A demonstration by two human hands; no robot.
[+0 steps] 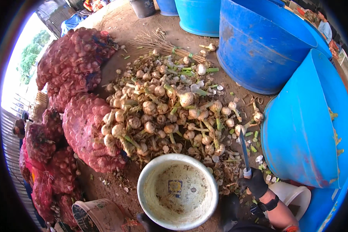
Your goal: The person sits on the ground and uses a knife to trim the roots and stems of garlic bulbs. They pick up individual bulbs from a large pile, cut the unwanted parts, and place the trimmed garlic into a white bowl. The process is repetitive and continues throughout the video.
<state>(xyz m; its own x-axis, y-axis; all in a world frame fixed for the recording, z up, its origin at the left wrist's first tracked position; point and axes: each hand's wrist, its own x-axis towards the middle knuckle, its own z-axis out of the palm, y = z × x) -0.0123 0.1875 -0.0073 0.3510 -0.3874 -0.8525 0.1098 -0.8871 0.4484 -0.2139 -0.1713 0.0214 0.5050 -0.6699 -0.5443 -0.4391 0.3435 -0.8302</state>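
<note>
Head view: the black-gloved right hand point(256, 183) has its fingers wrapped round the pale handle of a narrow, metal-bladed knife point(244, 150), its tip at the right edge of heaped pale, round, green-stemmed bulbs point(162, 108). Left hand: finger state cannot be determined. A round, off-white basin point(199, 174) stands nearside of the heap.

Cannot read any words or numbers anywhere in view. Can make out, on the inner floor of the pale round basin point(155, 185), a squarish printed emblem point(175, 186) in dark blue and yellow, with a small dark mark point(193, 190) to its right. May carry lettering, though too small and dirty to tell.
</note>
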